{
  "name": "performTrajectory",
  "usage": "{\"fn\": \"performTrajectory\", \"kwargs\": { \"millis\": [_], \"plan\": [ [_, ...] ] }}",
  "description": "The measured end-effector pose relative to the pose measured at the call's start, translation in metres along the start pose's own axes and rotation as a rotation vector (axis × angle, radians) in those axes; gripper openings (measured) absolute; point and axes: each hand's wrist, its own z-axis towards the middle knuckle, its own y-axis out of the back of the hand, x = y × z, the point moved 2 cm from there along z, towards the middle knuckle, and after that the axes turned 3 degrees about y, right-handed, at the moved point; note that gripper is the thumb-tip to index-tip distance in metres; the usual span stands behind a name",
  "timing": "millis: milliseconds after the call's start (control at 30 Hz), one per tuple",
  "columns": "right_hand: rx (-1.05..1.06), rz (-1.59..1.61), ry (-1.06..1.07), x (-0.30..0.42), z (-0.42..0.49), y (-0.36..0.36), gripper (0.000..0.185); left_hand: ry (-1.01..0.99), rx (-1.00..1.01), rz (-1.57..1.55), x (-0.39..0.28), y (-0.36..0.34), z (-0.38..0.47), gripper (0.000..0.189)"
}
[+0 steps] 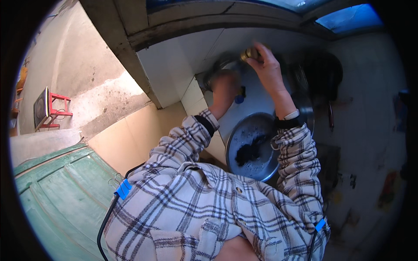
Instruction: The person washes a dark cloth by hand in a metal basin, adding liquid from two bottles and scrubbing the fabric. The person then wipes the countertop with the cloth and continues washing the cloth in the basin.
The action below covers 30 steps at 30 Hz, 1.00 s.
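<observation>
My right hand [268,67] is raised near the wall, its fingers and thumb shut on a small gold-coloured cylindrical object [249,54]. The object looks like a lid or a small container; I cannot tell which. My left hand [225,86] is blurred over the white tiled counter [258,94], beside a dark round item [209,80] that it partly hides. Whether those fingers grip anything is unclear. Right of that hand lies a small blue-and-black object [240,98]. Closer to me, a metal basin [230,151] holds sudsy water and a dark soaked mass [249,153], perhaps cloth.
A black pan-like shape [321,73] is at the shadowed right wall, with another metal vessel [305,107] behind my right forearm. On the left are a green wooden door [68,199] and a red stool [62,106] outside. A windowed frame [209,19] runs across the top.
</observation>
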Motion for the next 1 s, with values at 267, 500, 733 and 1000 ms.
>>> {"fn": "performTrajectory", "kwargs": {
  "millis": [267, 500, 733, 1000],
  "plan": [
    [0.520, -0.190, -0.299, -0.028, -0.103, -0.020, 0.066, 0.064, 0.052, -0.185, 0.016, 0.001, 0.006, 0.018],
    [0.415, -0.074, -0.311, -0.016, -0.128, -0.039, 0.051, 0.087, 0.078, -0.356, 0.002, 0.020, -0.002, 0.011],
    [0.284, -0.034, -0.304, -0.003, -0.119, -0.049, 0.037, 0.196, 0.226, -0.261, 0.000, 0.060, 0.009, 0.019],
    [0.327, 0.094, -0.379, 0.012, -0.106, -0.026, 0.038, 0.400, 0.215, -0.800, -0.006, 0.074, 0.016, 0.023]
  ]
}}
